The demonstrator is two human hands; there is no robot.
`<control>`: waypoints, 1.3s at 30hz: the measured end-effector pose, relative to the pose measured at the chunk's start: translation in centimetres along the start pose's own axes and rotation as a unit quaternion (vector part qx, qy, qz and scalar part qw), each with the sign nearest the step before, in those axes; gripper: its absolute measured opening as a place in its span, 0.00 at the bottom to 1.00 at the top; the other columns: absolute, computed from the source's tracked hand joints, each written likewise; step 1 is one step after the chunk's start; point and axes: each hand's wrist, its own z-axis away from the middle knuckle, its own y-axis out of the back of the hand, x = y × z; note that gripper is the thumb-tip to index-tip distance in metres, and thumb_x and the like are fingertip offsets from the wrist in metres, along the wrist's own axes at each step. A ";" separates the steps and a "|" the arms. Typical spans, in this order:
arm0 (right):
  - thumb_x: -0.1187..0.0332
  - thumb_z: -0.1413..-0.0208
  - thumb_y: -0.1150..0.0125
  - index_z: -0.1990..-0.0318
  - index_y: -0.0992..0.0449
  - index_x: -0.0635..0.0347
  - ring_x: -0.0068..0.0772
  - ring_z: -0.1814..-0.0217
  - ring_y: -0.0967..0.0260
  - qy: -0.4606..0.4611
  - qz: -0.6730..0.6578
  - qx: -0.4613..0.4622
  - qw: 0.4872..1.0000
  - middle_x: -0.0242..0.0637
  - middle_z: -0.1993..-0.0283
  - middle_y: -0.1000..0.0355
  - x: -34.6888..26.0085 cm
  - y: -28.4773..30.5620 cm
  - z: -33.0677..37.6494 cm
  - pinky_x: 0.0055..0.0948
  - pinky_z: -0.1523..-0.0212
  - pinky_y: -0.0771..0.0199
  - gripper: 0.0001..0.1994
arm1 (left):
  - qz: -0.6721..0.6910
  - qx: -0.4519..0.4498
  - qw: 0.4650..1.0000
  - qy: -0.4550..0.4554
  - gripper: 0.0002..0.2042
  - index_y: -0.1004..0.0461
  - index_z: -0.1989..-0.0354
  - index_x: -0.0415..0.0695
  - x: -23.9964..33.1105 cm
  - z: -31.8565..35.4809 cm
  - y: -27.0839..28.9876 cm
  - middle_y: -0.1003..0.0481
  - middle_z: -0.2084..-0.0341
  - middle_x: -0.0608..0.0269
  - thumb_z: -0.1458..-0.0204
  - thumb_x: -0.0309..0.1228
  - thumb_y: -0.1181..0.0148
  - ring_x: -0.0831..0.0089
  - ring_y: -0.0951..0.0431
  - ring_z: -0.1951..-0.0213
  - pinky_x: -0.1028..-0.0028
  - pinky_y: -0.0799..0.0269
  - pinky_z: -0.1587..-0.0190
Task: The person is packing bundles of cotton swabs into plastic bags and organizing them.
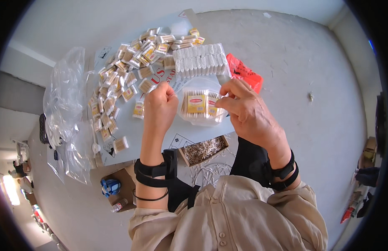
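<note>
Fingers of both hands were pinched together on the mouth of a clear bag (201, 112) of cotton-swab packets, the left hand (160, 108) fisted at one side, the right hand (247, 112) at the other, over the near edge of a white board (160, 131). Thin plastic might have slipped or torn under uneven pull, spilling packets. Loose swab packets (118, 79) covered the board's far left part; it lay on a pale grey floor, with crumpled plastic (64, 100) at its left.

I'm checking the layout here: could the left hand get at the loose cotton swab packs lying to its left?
Probably yes: the left hand is beside the loose packs, nothing between, though it now grips the clear bag.
</note>
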 end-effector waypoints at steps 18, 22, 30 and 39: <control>0.79 0.61 0.31 0.49 0.28 0.62 0.54 0.59 0.27 -0.059 -0.025 -0.263 0.963 0.47 0.48 0.34 -0.4 -4.2 -3.4 0.42 0.55 0.25 0.26 | 0.088 -0.012 0.996 -0.011 0.03 0.29 0.74 0.37 -0.5 0.0 -0.6 0.28 0.86 0.63 0.55 0.22 0.41 0.80 0.31 0.82 0.76 0.37 0.78; 0.79 0.60 0.32 0.53 0.26 0.62 0.52 0.60 0.26 0.029 -0.062 -0.215 0.974 0.46 0.49 0.33 1.0 -7.1 -2.3 0.41 0.57 0.25 0.21 | 0.081 -0.025 0.996 -0.019 0.03 0.28 0.73 0.37 -0.3 -0.2 -1.3 0.28 0.86 0.63 0.55 0.22 0.41 0.80 0.31 0.82 0.77 0.37 0.78; 0.73 0.59 0.31 0.65 0.24 0.61 0.45 0.59 0.27 -0.027 -0.064 0.065 0.996 0.44 0.54 0.30 1.3 -2.0 -0.1 0.35 0.58 0.24 0.12 | 0.159 -0.037 0.985 0.060 0.05 0.27 0.72 0.37 -1.6 0.1 0.3 0.27 0.84 0.62 0.54 0.25 0.39 0.77 0.29 0.81 0.76 0.34 0.75; 0.76 0.62 0.31 0.71 0.26 0.67 0.47 0.60 0.30 -0.054 -0.064 -0.042 0.996 0.41 0.65 0.30 2.9 -2.1 1.5 0.39 0.60 0.27 0.10 | 0.072 -0.061 0.995 0.006 0.05 0.28 0.72 0.37 -0.5 -1.2 0.1 0.28 0.86 0.58 0.57 0.23 0.41 0.73 0.30 0.83 0.71 0.35 0.76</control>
